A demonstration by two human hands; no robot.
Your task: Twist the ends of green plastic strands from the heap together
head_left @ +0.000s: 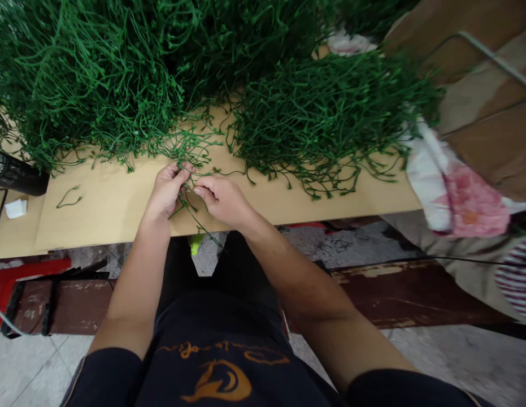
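Note:
My left hand (172, 186) is closed around a small bunch of green artificial plant stems (188, 204) near the front edge of the table. Thin stems stick out above and below its fingers. Close beside it, my right hand (220, 196) is pinched at the same bunch; its fingertips grip a thin stem, though the exact hold is partly hidden. A big heap of green stems (105, 85) rises behind my left hand. Further right lies a second, flatter pile of stems (322, 118).
Cardboard (93, 209) covers the tabletop, with one loose stem (70, 198) on it. At the left are a black bottle (19, 172) and a white paper piece (16, 208). A pink-flowered cloth (474, 198) hangs at the right by a brown cardboard box (491, 130). Below is a dark wooden bench (398, 294).

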